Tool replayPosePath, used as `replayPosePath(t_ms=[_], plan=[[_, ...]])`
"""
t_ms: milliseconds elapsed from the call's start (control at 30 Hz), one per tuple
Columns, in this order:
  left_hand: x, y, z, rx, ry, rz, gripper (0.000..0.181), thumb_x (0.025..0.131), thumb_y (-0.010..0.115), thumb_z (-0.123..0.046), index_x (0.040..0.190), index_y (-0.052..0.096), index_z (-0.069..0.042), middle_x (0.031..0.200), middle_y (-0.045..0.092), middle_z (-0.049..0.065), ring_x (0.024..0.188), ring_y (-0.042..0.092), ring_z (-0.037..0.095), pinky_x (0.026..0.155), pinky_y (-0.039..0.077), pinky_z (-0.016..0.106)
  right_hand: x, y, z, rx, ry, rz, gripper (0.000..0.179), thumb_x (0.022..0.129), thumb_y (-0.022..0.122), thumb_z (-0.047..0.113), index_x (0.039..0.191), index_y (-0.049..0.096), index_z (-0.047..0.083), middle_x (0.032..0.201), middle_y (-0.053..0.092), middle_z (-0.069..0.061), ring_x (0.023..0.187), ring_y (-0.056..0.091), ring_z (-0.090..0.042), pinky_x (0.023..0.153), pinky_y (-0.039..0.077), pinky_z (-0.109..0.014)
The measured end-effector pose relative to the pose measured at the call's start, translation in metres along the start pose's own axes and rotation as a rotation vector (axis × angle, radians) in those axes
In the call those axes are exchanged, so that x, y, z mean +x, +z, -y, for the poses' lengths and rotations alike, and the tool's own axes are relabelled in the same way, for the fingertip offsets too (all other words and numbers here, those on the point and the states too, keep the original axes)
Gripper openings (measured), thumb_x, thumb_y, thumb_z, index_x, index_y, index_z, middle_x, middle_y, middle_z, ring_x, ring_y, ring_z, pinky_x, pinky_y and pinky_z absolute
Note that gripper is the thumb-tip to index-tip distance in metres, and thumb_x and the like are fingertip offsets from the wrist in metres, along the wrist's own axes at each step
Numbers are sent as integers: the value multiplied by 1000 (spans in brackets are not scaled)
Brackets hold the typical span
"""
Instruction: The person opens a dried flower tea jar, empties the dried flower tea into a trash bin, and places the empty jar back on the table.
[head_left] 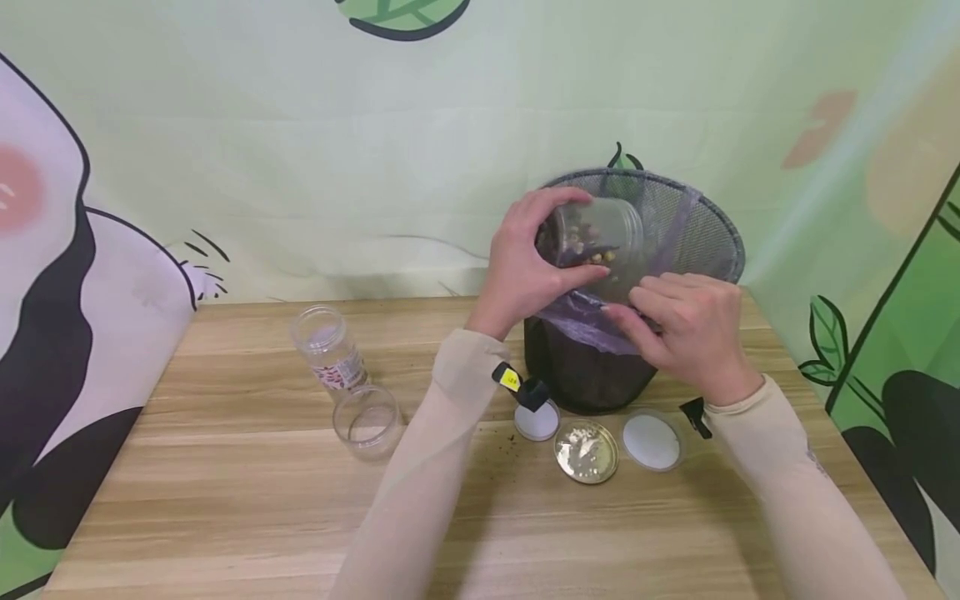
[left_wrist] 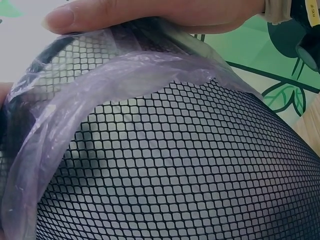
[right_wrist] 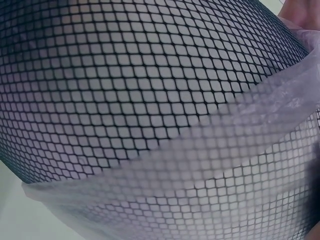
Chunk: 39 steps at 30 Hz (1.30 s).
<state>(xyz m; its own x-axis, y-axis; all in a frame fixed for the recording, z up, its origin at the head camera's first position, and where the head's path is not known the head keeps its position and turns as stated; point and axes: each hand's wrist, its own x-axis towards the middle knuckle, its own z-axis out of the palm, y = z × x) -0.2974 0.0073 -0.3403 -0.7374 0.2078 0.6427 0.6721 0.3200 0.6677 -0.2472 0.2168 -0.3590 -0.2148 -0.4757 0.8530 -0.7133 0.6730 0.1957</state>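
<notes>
In the head view, my left hand [head_left: 528, 254] holds a clear plastic jar [head_left: 626, 221] on its side over a black mesh trash bin [head_left: 585, 375]. Small brown and yellowish bits show through the jar's wall. A thin purple plastic bag [head_left: 592, 327] lines the bin and folds over its rim. My right hand [head_left: 686, 329] grips the near right rim through the bag, fingers curled and thumb outside. In the left wrist view, the left thumb [left_wrist: 95, 15] lies above the bagged rim. Mesh and bag [right_wrist: 210, 145] fill the right wrist view.
Left on the wooden table [head_left: 247, 500] stand a tall clear jar with a printed label [head_left: 341, 371] and a shorter clear jar [head_left: 367, 425]. In front of the bin lie a small white lid [head_left: 537, 422], a gold lid [head_left: 587, 454] and a larger white lid [head_left: 652, 442]. Dark crumbs are scattered nearby.
</notes>
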Motion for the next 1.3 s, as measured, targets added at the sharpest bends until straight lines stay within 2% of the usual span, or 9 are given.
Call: replayPosePath(t_ms=[200, 333, 433, 533, 700, 867, 1133, 1300], plan=[[-2, -1, 0, 0, -21, 2, 75, 68, 98, -33, 134, 63, -25, 141, 59, -9, 131, 50, 7, 111, 42, 28, -1, 1, 1, 0, 1, -1, 63, 108, 47, 50, 58, 36, 14, 51, 31, 4, 42, 25, -11, 43, 13, -27], [-1, -1, 0, -24, -69, -15, 85, 70, 97, -38, 142, 52, -27, 146, 50, -8, 129, 51, 8, 106, 47, 30, 1, 0, -1, -1, 4, -1, 64, 108, 46, 51, 58, 36, 13, 50, 31, 3, 42, 25, -12, 43, 14, -27], [-1, -2, -2, -59, -109, -37, 93, 69, 97, -37, 143, 43, -25, 143, 49, -6, 125, 52, 9, 103, 49, 29, 3, 0, -2, 3, 7, -4, 64, 107, 46, 52, 57, 36, 13, 50, 31, 3, 42, 24, -11, 43, 14, -27], [-2, -2, -4, -89, -130, -49, 92, 68, 98, -35, 141, 43, -22, 141, 50, -4, 123, 52, 9, 103, 48, 27, 3, 0, -1, 5, 3, -3, 64, 107, 47, 51, 57, 36, 14, 51, 31, 4, 42, 24, -11, 43, 14, -27], [-3, -2, -3, -88, -120, -40, 89, 68, 98, -34, 142, 49, -22, 143, 50, -4, 126, 50, 8, 105, 47, 25, 2, -1, 0, 4, 5, 8, 64, 108, 46, 51, 57, 36, 14, 51, 31, 4, 43, 24, -11, 43, 14, -26], [-4, -3, -3, -55, -101, -24, 87, 70, 97, -35, 144, 52, -25, 145, 52, -5, 128, 49, 7, 108, 45, 25, 1, -1, 0, 4, 8, 7, 64, 108, 46, 52, 57, 36, 14, 51, 30, 4, 43, 24, -11, 43, 13, -27], [-4, -3, -3, -62, -83, -11, 90, 69, 98, -37, 148, 54, -32, 147, 53, -8, 131, 48, 3, 111, 43, 25, 1, 1, 0, 8, 11, -10, 65, 107, 46, 53, 57, 35, 14, 50, 30, 4, 42, 23, -11, 43, 12, -27], [-4, -3, -2, -64, -102, -3, 94, 68, 98, -38, 151, 52, -38, 147, 53, -8, 131, 49, 5, 113, 42, 29, 1, 1, 1, 4, 10, -11, 65, 108, 45, 53, 57, 35, 14, 50, 30, 4, 42, 23, -11, 44, 12, -27]])
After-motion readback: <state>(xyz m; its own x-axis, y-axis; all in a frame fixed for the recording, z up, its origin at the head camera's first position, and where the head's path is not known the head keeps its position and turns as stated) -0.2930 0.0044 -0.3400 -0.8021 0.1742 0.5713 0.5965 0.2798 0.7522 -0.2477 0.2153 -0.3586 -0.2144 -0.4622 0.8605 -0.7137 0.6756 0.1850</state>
